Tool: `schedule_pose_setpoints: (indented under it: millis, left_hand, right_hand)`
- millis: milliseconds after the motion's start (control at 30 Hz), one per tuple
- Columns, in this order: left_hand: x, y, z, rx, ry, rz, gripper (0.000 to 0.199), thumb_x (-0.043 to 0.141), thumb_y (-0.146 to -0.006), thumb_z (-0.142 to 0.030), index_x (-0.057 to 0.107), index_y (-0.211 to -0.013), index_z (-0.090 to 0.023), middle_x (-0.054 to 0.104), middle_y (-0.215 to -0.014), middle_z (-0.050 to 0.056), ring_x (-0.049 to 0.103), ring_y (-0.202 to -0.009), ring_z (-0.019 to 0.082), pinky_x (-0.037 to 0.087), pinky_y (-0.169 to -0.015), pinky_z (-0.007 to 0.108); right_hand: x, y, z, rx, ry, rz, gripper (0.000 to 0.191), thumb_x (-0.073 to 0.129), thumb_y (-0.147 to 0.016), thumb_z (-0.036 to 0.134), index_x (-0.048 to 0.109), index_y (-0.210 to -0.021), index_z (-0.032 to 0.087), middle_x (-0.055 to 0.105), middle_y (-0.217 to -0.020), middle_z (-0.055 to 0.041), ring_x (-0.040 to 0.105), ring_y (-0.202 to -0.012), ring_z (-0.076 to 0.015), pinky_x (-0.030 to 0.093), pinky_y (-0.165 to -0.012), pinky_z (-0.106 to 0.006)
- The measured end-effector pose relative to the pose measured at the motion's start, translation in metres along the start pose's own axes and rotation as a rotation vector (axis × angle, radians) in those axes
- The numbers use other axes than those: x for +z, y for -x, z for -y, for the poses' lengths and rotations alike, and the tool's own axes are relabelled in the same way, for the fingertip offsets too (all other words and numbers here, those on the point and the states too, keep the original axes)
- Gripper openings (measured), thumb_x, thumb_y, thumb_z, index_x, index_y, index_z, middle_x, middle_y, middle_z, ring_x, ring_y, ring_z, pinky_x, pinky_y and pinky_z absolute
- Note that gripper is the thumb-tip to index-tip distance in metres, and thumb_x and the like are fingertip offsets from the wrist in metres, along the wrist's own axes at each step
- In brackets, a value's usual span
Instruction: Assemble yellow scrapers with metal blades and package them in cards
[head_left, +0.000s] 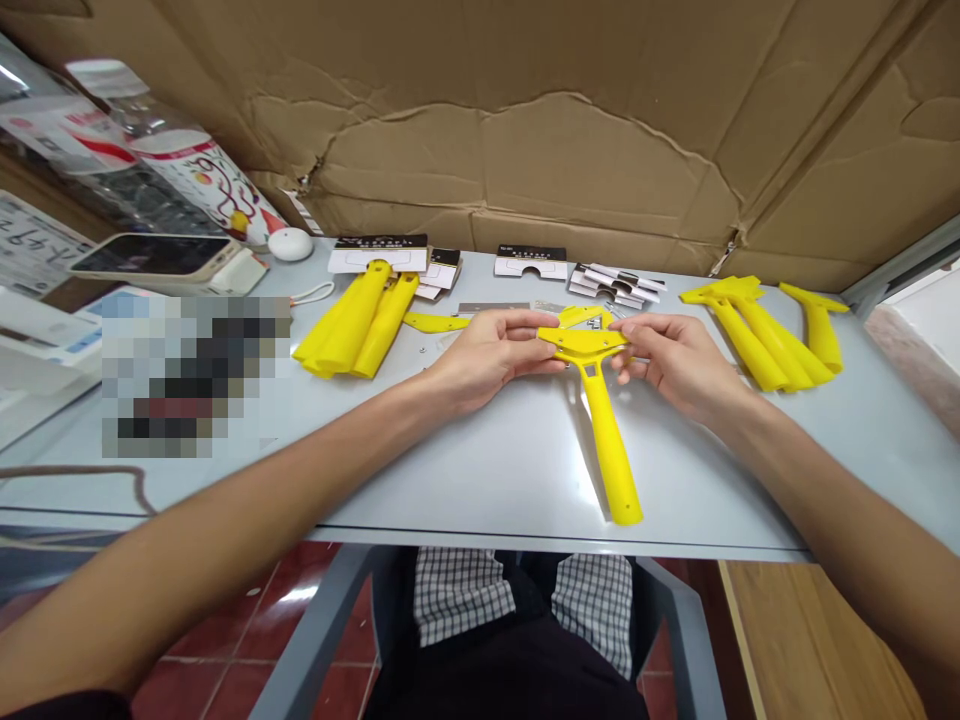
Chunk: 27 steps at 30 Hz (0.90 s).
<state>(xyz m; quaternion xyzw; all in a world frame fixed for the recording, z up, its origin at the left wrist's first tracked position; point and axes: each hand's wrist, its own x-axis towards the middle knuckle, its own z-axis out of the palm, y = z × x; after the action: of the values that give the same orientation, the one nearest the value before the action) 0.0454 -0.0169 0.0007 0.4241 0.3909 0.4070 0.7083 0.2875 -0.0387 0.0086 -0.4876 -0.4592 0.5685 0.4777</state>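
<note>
Lengthwise, the yellow tool runs bodyward — handle nearest.

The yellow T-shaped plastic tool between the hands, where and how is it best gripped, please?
Probably around its long, rounded yellow handle, coming from the near edge of the grey table: it points that way, untouched, while the left hand and right hand hold the ends of the wide head.

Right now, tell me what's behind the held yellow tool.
Beyond the held yellow tool, part of another yellow piece shows, with small shiny bits; whatever the tool covers cannot be seen.
</note>
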Motion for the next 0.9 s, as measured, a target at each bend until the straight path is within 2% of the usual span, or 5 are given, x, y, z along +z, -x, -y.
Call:
schedule_pose_setpoints:
  millis: [167,300,533,800,900]
  left_hand:
    - [0.0003,-0.0001,0.0007,0.02,-0.033,-0.016,0.032,0.085,-0.084,-0.004,0.082,-0.114,-0.011,0.084,-0.116,0.016,0.084,-0.091,0.022,0.069,-0.096,0.039]
    - [0.0011,0.0003,-0.0004,0.041,-0.038,-0.005,0.031,0.085,-0.083,-0.004,0.083,-0.113,-0.01,0.084,-0.113,0.017,0.083,-0.093,0.024,0.069,-0.096,0.04]
    - [0.0026,-0.0016,-0.0009,0.053,0.027,-0.026,0.016,0.07,-0.094,-0.008,0.085,-0.101,-0.009,0.083,-0.11,0.019,0.082,-0.101,0.027,0.071,-0.089,0.04]
    - [0.0033,0.0002,0.0004,0.104,-0.019,0.001,0.013,0.078,-0.097,-0.021,0.085,-0.103,-0.011,0.083,-0.11,0.017,0.082,-0.102,0.027,0.071,-0.089,0.039]
    - [0.0037,0.0011,0.0012,0.096,-0.027,-0.032,0.012,0.079,-0.094,-0.014,0.083,-0.105,-0.011,0.084,-0.11,0.016,0.083,-0.098,0.025,0.072,-0.087,0.038]
  right_hand:
    - [-0.0027,0.001,-0.002,-0.04,0.095,0.055,0.035,0.097,-0.081,0.049,0.083,-0.095,0.021,0.08,-0.096,-0.0093,0.072,-0.072,-0.0177,0.063,-0.054,-0.029]
    - [-0.0028,0.0015,-0.0048,-0.048,0.106,0.061,0.04,0.102,-0.074,0.044,0.078,-0.096,0.02,0.079,-0.09,-0.0073,0.071,-0.067,-0.0171,0.063,-0.053,-0.031]
    - [-0.0001,0.0025,-0.0007,-0.006,0.057,0.047,0.041,0.103,-0.07,0.033,0.076,-0.098,0.02,0.077,-0.087,-0.0052,0.071,-0.068,-0.0164,0.062,-0.055,-0.031]
    - [0.0014,0.0027,-0.0002,-0.001,0.041,0.02,0.049,0.103,-0.066,0.026,0.074,-0.104,0.018,0.074,-0.084,-0.0034,0.072,-0.066,-0.0167,0.062,-0.057,-0.033]
    - [0.0015,0.0029,-0.0016,-0.007,0.025,0.033,0.049,0.104,-0.066,0.028,0.074,-0.103,0.018,0.074,-0.083,-0.0022,0.071,-0.066,-0.0164,0.061,-0.056,-0.032]
